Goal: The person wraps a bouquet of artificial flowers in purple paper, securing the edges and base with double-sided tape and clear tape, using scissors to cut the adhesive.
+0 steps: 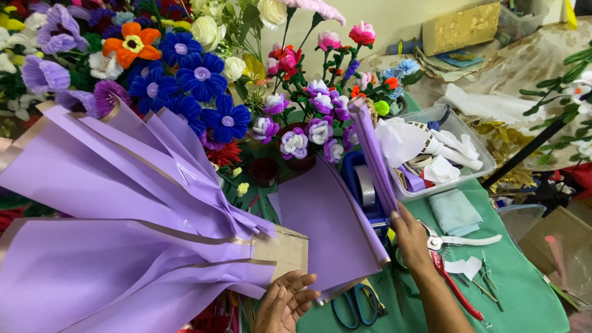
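Note:
A large bouquet wrap of lilac paper with gold edging fills the left half of the view, with blue, purple and orange pipe-cleaner flowers above it. My left hand lies at the wrap's lower edge, fingers apart, touching the paper and a beige card piece. A separate lilac sheet lies on the table with its right edge folded upward. My right hand grips the lower end of that raised edge, beside a blue tape dispenser.
A clear plastic box of white ribbon scraps stands behind my right hand. On the green cloth lie red-handled cutters, white-handled scissors, blue-handled scissors and a teal cloth. Small flower pots stand at centre.

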